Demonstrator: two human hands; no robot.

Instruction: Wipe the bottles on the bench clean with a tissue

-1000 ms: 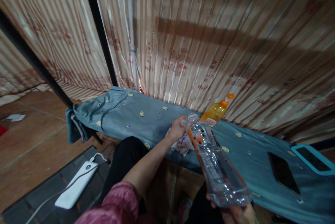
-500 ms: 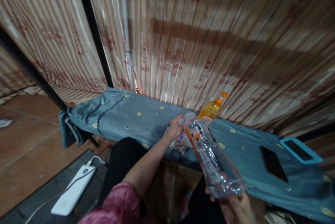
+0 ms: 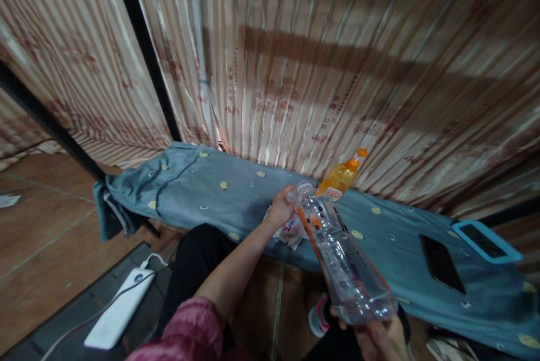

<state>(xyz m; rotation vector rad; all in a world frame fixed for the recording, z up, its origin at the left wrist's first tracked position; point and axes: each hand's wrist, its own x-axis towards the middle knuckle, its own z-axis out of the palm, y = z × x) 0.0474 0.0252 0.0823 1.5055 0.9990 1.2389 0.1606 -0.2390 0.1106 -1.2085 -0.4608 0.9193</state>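
A clear plastic bottle point(image 3: 343, 254) with orange edging and a small printed picture slants across in front of me, its mouth pointing up and left. My right hand point(image 3: 379, 335) is closed around its base from below. At the other end, my left hand point(image 3: 282, 207) pinches a small clear cap point(image 3: 292, 195) beside the bottle's mouth; whether the cap is still joined to the neck I cannot tell. Under my left wrist a crumpled patterned cloth point(image 3: 292, 236) lies on the blue-green cover point(image 3: 236, 203). Just behind the neck stands a yellow pump bottle point(image 3: 338, 176) with an orange top.
A black phone point(image 3: 442, 262) and a light-blue framed device point(image 3: 485, 242) lie on the right of the cover. On a dark surface at lower left, a white power strip point(image 3: 120, 310) trails cables. Black poles point(image 3: 145, 46) and a striped curtain point(image 3: 278, 68) stand behind.
The bottle and both hands keep nearly the same place, with the bottle's mouth slightly lower. A shoe with pink trim shows more clearly beneath. The view has shifted slightly.
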